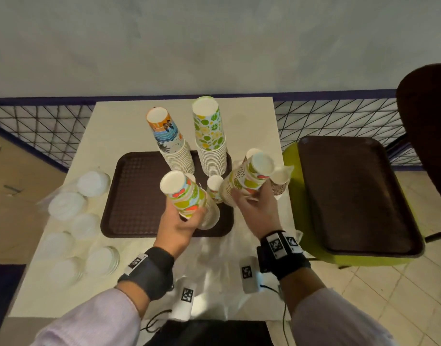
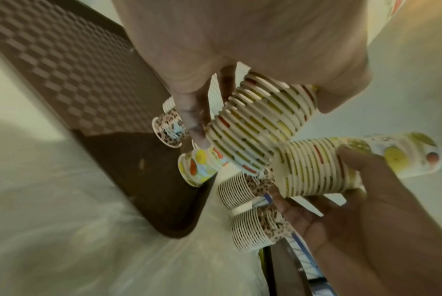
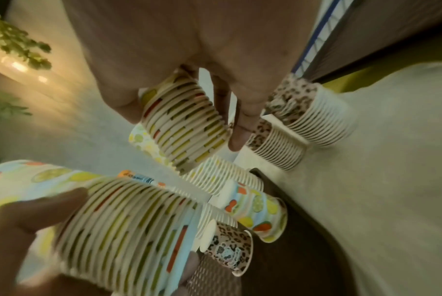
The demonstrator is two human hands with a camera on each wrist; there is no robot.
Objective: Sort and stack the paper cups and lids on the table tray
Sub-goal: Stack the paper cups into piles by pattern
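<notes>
My left hand (image 1: 179, 226) grips a stack of fruit-print paper cups (image 1: 187, 196), upside down and tilted, above the brown tray (image 1: 129, 196). My right hand (image 1: 254, 206) grips a second fruit-print stack (image 1: 252, 176) over the tray's right edge. In the left wrist view my fingers (image 2: 189, 112) curl round the ribbed rims of the left stack (image 2: 255, 124), with the right stack (image 2: 316, 166) close beside it. In the right wrist view my fingers (image 3: 240, 128) wrap the right stack (image 3: 184, 128). Two tall stacks, a beach-print stack (image 1: 172, 141) and a citrus-print stack (image 1: 210, 136), stand at the tray's back.
A single fruit-print cup (image 1: 214, 187) stands upturned on the tray. Leopard-print stacks (image 1: 279, 183) stand off its right edge. Several piles of white lids (image 1: 72, 221) lie on the table to the left. A second brown tray (image 1: 357, 196) rests on a green chair at right.
</notes>
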